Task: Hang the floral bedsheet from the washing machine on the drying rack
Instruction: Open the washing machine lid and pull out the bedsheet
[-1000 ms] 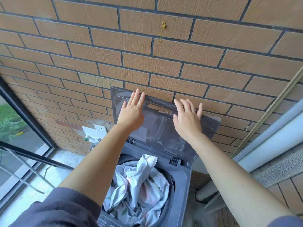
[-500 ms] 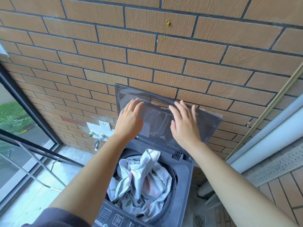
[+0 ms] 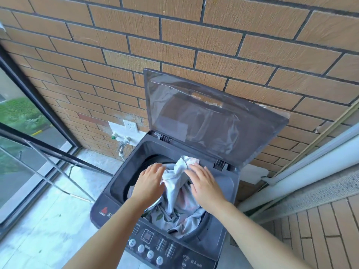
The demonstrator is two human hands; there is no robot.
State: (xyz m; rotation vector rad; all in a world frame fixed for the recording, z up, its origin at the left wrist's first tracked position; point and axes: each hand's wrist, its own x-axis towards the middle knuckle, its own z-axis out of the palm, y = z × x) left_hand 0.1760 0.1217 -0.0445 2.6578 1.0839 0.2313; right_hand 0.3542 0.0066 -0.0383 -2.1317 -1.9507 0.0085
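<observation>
The floral bedsheet (image 3: 179,202), pale grey with leaf and pink prints, lies bunched in the drum of a dark grey top-loading washing machine (image 3: 225,193). Its tinted lid (image 3: 213,121) stands open against the brick wall. My left hand (image 3: 149,181) reaches over the left part of the drum, its straight fingers touching the cloth. My right hand (image 3: 206,185) lies on the sheet's right side, fingers stretched toward a raised fold. Neither hand plainly grips the fabric.
A thin metal frame (image 3: 50,169) leans by the glass window (image 3: 17,121) on the left, over a pale tiled floor. A wall socket (image 3: 130,125) and tap (image 3: 122,146) sit left of the machine. A white pipe (image 3: 310,158) runs along the right.
Both hands have left the raised lid and come down onto the bedsheet in the drum. The lid stays open on its own.
</observation>
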